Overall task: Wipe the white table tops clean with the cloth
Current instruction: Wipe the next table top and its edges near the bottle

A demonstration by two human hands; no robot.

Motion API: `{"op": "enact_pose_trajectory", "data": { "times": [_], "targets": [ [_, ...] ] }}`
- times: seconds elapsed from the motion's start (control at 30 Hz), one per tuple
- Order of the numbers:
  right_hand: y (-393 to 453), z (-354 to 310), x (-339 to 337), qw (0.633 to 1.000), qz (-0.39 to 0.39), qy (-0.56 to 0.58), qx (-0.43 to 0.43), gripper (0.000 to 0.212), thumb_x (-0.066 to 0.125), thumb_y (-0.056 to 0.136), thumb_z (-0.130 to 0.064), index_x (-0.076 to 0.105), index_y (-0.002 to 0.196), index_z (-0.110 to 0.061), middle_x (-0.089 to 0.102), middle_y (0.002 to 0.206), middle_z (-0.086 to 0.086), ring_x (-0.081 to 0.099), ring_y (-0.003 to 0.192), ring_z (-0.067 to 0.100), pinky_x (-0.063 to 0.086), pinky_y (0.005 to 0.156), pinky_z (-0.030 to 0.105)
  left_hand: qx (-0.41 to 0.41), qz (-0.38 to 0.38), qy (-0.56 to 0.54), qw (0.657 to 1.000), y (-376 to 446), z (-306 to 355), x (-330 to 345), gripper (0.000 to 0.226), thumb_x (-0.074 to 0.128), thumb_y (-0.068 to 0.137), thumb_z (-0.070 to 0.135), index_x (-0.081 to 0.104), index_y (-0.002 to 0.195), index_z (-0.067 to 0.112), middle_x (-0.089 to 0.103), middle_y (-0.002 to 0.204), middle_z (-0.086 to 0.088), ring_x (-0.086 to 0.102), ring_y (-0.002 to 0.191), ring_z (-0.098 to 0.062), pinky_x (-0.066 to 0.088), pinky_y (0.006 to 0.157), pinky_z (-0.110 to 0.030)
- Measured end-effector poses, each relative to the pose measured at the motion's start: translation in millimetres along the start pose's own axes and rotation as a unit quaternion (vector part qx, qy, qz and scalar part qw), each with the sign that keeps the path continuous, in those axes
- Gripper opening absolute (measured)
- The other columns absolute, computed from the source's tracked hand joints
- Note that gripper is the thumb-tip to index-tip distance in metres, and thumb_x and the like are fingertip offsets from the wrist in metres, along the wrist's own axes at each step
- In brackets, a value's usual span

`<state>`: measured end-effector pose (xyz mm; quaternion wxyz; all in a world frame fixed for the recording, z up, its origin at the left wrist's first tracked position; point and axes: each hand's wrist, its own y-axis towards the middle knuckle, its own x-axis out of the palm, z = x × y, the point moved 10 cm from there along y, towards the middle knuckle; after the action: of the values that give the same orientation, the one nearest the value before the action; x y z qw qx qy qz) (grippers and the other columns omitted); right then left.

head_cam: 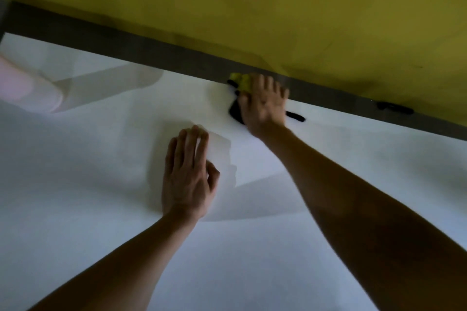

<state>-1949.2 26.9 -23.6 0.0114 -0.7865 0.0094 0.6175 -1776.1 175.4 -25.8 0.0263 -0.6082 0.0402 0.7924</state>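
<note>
A white table top (pixel 101 209) fills most of the view. My right hand (pixel 265 103) reaches far across it and presses flat on a yellow and black cloth (pixel 238 82) at the table's far edge, with the fingers spread over it. Most of the cloth is hidden under the hand; a black end sticks out to the right. My left hand (pixel 188 174) rests palm down on the table's middle, fingers together, holding nothing.
A grey strip (pixel 151 50) runs along the table's far edge, below a yellow partition (pixel 278 7). A small black object (pixel 394 107) lies on the strip at the right. A pale blurred shape (pixel 25 83) sits at the far left.
</note>
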Motion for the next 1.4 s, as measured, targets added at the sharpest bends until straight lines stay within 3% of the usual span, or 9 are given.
{"op": "enact_pose_trajectory", "data": {
  "times": [0.17,0.4,0.7,0.83,0.9,1.07,1.2,1.4],
  "targets": [
    [18.8,-103.8,18.2,0.997,0.015,0.044,-0.064,0.041,0.038,0.100,-0.048,0.047,0.129,-0.021,0.057,0.118,0.004,0.054,0.106,0.026,0.036,0.093,0.041,-0.003,-0.012,0.005,1.000,-0.2,-2.0,3.5,0.069,0.047,0.099,0.028,0.030,0.163,0.008,0.032,0.168,-0.016,0.028,0.157,-0.032,0.018,0.131,-0.047],
    [22.1,-88.8,19.6,0.996,0.005,0.046,-0.081,0.040,0.036,0.103,-0.051,0.049,0.125,-0.021,0.058,0.115,0.002,0.055,0.105,0.024,0.037,0.092,0.039,0.003,-0.009,0.021,1.000,-0.5,-3.3,3.3,0.067,0.037,0.100,0.032,0.032,0.162,0.009,0.032,0.168,-0.016,0.027,0.157,-0.031,0.016,0.131,-0.045],
    [-19.5,99.5,-25.5,0.997,0.060,0.038,-0.003,0.042,0.033,0.101,-0.048,0.056,0.110,-0.014,0.061,0.107,0.010,0.058,0.099,0.030,0.036,0.086,0.041,0.018,0.007,0.040,0.999,-2.0,9.7,-2.5,0.063,0.037,0.099,0.026,0.038,0.157,0.002,0.037,0.164,-0.021,0.034,0.153,-0.041,0.024,0.128,-0.053],
    [-41.1,198.2,-46.5,0.998,0.053,0.029,0.027,0.048,0.029,0.098,-0.049,0.056,0.109,-0.011,0.060,0.106,0.014,0.057,0.099,0.034,0.037,0.087,0.043,-0.026,0.014,0.056,0.998,-6.7,20.4,-2.1,0.060,0.038,0.100,0.018,0.037,0.157,-0.001,0.038,0.163,-0.024,0.035,0.151,-0.044,0.021,0.128,-0.051],
    [-50.2,243.1,-58.1,0.997,0.055,0.032,0.039,0.046,0.031,0.099,-0.047,0.055,0.109,-0.009,0.059,0.106,0.016,0.056,0.099,0.034,0.037,0.087,0.044,-0.031,0.010,0.042,0.999,-8.7,47.1,4.9,0.060,0.038,0.099,0.016,0.038,0.157,0.000,0.037,0.163,-0.024,0.035,0.151,-0.044,0.021,0.127,-0.051],
    [-69.2,331.2,-80.7,0.994,0.068,0.045,0.067,0.046,0.031,0.097,-0.048,0.054,0.105,-0.009,0.057,0.099,0.016,0.055,0.094,0.033,0.037,0.087,0.044,0.073,-0.028,-0.024,0.997,-9.2,193.8,49.5,0.064,0.037,0.097,0.025,0.039,0.159,0.008,0.032,0.168,-0.017,0.033,0.154,-0.037,0.026,0.126,-0.050],
    [-71.0,360.8,-84.8,0.994,0.066,0.034,0.086,0.044,0.032,0.097,-0.046,0.055,0.105,-0.009,0.058,0.099,0.016,0.055,0.095,0.033,0.037,0.087,0.043,0.097,-0.066,-0.031,0.993,-15.6,278.0,80.7,0.065,0.032,0.101,0.031,0.033,0.162,0.011,0.026,0.171,-0.016,0.024,0.158,-0.036,0.021,0.128,-0.052],
    [-66.6,344.4,-80.4,0.997,0.053,0.012,0.059,0.039,0.033,0.102,-0.040,0.055,0.104,-0.008,0.059,0.099,0.015,0.056,0.093,0.031,0.032,0.083,0.039,0.069,-0.075,0.009,0.995,-16.3,282.4,87.1,0.065,0.032,0.102,0.029,0.026,0.165,0.014,0.019,0.173,-0.014,0.016,0.160,-0.035,0.012,0.131,-0.051]
  ]
}}
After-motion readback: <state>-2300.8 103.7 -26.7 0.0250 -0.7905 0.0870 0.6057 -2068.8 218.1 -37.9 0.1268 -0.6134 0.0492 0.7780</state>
